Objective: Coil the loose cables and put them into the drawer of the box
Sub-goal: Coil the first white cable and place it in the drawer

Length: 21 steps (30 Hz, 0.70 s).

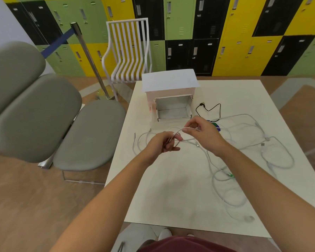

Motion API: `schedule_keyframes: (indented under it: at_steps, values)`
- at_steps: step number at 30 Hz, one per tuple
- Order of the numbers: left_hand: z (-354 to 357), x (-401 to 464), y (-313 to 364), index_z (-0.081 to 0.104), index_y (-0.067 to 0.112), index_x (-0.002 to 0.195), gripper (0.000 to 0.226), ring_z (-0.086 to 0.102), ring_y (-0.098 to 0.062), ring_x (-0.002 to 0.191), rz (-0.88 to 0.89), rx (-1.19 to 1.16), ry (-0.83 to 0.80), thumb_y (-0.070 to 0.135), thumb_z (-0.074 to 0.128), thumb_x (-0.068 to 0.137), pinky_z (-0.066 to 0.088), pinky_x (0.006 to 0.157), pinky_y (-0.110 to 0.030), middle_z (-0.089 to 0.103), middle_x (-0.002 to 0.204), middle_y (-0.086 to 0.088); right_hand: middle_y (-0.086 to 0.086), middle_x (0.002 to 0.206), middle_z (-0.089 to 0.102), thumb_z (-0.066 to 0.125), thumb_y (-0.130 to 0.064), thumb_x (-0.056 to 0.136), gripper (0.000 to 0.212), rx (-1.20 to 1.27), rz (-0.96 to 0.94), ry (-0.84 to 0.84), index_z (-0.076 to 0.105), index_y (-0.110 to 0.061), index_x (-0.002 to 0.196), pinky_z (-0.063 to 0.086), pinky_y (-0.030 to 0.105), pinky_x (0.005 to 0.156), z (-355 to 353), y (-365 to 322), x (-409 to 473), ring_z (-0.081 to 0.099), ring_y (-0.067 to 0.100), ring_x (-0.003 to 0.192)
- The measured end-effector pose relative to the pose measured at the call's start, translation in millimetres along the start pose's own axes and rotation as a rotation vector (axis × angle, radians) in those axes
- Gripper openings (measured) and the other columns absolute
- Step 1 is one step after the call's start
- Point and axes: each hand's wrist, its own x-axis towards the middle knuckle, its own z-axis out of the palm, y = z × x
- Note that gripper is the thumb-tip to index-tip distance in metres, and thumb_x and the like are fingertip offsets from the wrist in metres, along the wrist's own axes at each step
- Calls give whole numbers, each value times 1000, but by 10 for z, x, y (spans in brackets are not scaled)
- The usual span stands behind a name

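I judge I am only at the start: the drawer (173, 110) just beyond my hands stands pulled out of the box (169, 82) and looks bare inside, so nothing is stowed yet. My left hand (164, 144) has its fingers curled round one end of a white cable (179, 131), and my right hand (202, 131), close beside it, pinches the same cable a little further along (the first loop, I think). The rest of the white cables (273, 142) sprawl in loose tangles to the right of my right hand and back towards me, thin and limp. A black cable (210, 109) lies beyond my right hand, beside the drawer.
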Motion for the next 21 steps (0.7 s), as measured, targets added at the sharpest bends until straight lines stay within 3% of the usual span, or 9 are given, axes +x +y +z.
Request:
schedule_keyframes:
  at_steps: [3,6,9,12,14,17,19,21]
  values:
    - [45,-14,55,64,-2,104,36,22,-14,50,-1,-138,35,12,31,101,56,87,-37,23,60,-1,-6,87,64,69,-30,87,8,46,4,61,67,-23,92,43,28,69,71,55,5,52,11,71]
    - [72,24,44,64,-3,116,39,28,-14,51,3,-258,61,13,30,103,54,92,-36,26,59,-2,-3,85,67,65,-27,90,10,113,49,86,69,-28,100,45,28,62,143,122,-14,56,13,65]
    - [99,60,33,61,1,123,38,39,-16,58,53,-297,84,12,29,105,51,98,-33,45,60,-3,-4,86,67,53,-15,96,33,118,77,82,66,-36,118,46,23,58,215,149,-48,54,12,61]
    - [125,97,44,60,3,122,35,50,-11,58,104,-326,93,15,32,106,46,106,-36,67,101,-6,-10,87,64,40,-14,102,38,82,128,8,57,-34,130,45,19,52,278,146,-92,50,15,57]
    - [138,134,58,58,11,122,31,62,-8,64,137,-309,79,20,32,107,44,108,-35,66,122,-8,-8,91,69,40,-21,104,29,101,184,-39,53,-25,129,44,20,50,335,148,-140,50,15,55]
    - [149,215,75,59,20,119,31,68,-6,85,187,-167,96,28,31,107,41,109,-32,69,122,-4,0,79,73,43,-35,102,25,114,274,-36,52,-14,110,47,26,54,382,145,-229,52,15,51]
    - [151,264,69,64,16,121,40,63,5,101,209,-47,131,31,30,107,41,105,-27,69,121,-6,3,69,67,42,-39,101,32,85,304,-62,55,-10,103,50,32,57,396,147,-276,53,11,51]
    - [167,311,67,51,8,137,43,65,3,102,213,15,168,28,28,108,42,95,-20,67,124,4,-1,79,59,39,-39,102,31,9,290,-115,59,-15,107,51,31,51,408,138,-316,56,13,68]
